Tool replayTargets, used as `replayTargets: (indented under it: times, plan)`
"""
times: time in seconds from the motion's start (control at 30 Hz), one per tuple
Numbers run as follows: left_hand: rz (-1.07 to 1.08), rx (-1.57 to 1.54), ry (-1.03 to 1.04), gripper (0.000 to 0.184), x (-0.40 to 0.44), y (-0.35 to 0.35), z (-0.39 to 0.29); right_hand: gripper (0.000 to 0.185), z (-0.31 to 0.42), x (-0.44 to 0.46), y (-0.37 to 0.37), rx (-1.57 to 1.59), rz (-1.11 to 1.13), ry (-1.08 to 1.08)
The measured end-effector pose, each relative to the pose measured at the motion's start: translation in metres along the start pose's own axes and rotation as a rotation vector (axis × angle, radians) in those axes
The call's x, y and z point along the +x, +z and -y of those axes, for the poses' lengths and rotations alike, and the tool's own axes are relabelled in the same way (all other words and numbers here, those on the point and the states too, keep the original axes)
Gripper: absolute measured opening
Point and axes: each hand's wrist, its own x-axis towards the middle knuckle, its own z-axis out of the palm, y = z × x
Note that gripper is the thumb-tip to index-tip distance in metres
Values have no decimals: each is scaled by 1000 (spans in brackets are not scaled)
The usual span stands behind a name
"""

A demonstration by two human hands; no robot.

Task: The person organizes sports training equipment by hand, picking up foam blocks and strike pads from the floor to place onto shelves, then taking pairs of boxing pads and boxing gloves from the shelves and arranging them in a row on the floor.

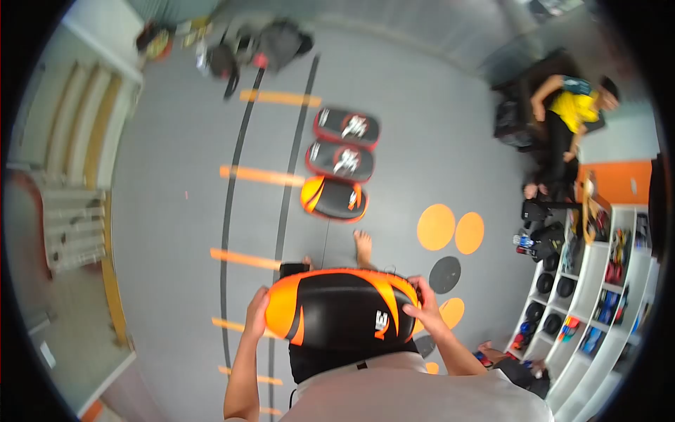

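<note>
A black and orange kick pad (337, 309) is held level across the front of my body, at about waist height. My left hand (259, 313) grips its orange left end. At the opposite end my right hand (426, 309) is closed around the edge, thumb resting on the front face. Beyond my bare feet, a second black and orange pad (335, 199) lies on the grey floor. Past it sit two black and red pads, a nearer one (340, 161) and a farther one (347, 127), lined up in a column.
Orange and black ladder lines (261, 175) mark the floor on the left, with orange dots (436, 227) on the right. A person in a yellow top (573, 109) sits at the far right. Shelves (583, 295) with gear stand below. Bags (278, 46) lie at the back.
</note>
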Motion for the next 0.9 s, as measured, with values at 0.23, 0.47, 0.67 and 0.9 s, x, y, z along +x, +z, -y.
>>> replayTargets:
  times: [0.23, 0.47, 0.67, 0.9]
  plan:
    - [316, -728, 9, 60, -173, 60, -138, 59, 63, -222, -9, 714, -129, 8]
    - [591, -495, -19, 59, -211, 139, -209, 56, 57, -332, -79, 939, -167, -47]
    - [794, -355, 14, 53, -245, 204, -198, 50, 7, -392, -128, 922, -103, -147]
    - [808, -270, 52, 53, -320, 369, -128, 45, -99, -531, -228, 1060, -268, -227]
